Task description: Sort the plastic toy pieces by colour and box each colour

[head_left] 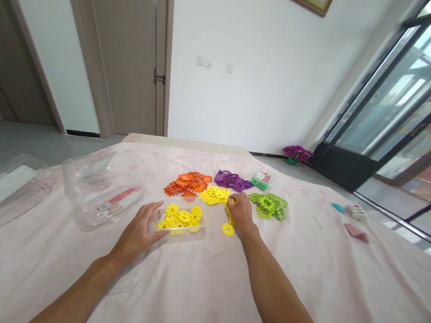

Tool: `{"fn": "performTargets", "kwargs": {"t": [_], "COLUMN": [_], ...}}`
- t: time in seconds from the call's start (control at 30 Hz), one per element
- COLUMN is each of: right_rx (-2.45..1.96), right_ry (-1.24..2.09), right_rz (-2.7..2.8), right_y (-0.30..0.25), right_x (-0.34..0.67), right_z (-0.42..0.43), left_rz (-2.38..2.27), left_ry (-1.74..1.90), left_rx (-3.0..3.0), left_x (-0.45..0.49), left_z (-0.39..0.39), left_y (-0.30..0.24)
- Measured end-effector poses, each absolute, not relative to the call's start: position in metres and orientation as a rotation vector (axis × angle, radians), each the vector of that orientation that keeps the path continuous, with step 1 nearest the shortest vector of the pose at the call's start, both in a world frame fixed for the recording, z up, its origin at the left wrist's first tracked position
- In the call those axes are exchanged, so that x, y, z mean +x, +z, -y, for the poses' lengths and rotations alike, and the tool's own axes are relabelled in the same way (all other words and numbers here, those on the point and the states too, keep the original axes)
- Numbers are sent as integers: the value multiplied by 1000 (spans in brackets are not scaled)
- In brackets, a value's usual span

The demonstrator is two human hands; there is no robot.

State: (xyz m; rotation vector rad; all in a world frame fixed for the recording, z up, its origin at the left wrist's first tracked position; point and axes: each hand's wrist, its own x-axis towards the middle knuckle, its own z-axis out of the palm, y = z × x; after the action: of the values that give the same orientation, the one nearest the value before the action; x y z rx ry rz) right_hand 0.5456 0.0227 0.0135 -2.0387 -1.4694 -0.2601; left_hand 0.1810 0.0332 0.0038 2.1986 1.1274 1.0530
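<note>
My left hand [145, 226] grips the left end of a clear plastic box [190, 235], thumb in front and fingers behind. Inside the box lie several yellow flower-shaped discs [177, 218]. At the right edge of a yellow disc pile [215, 195], my right hand [240, 210] is closed with the fingers curled down on yellow pieces, partly hidden under it. One loose yellow disc [228, 229] rests on the cloth just below that hand. Orange pieces [188, 183], purple pieces [232, 180] and green pieces [269, 205] lie in heaps around the yellow pile.
Clear plastic containers [104, 192] stand on the left of the cloth-covered table [198, 289]. A small lidded box with green pieces [262, 179] sits behind the green heap. On the right lie a blue item [338, 207], a white box [356, 212] and a pink item [356, 232].
</note>
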Motion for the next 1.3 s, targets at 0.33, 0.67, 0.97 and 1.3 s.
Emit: {"fn": "performTargets", "kwargs": {"t": [0.33, 0.67, 0.97, 1.3], "right_rx": [-1408, -1286, -2375, -2601], "right_ry": [12, 309, 425, 392], "right_rz": [1228, 1566, 1849, 1967], "right_y": [69, 72, 81, 79], "right_x": [476, 454, 562, 529], "right_z": [-19, -18, 9, 10], "left_rz": [-1149, -1134, -1153, -1146], "left_ry": [1050, 1072, 1064, 1049], "left_rx": [2199, 2225, 2239, 2239], "left_x": [182, 182, 181, 181], "left_z": [-33, -33, -36, -35], "left_y": [5, 5, 2, 2]}}
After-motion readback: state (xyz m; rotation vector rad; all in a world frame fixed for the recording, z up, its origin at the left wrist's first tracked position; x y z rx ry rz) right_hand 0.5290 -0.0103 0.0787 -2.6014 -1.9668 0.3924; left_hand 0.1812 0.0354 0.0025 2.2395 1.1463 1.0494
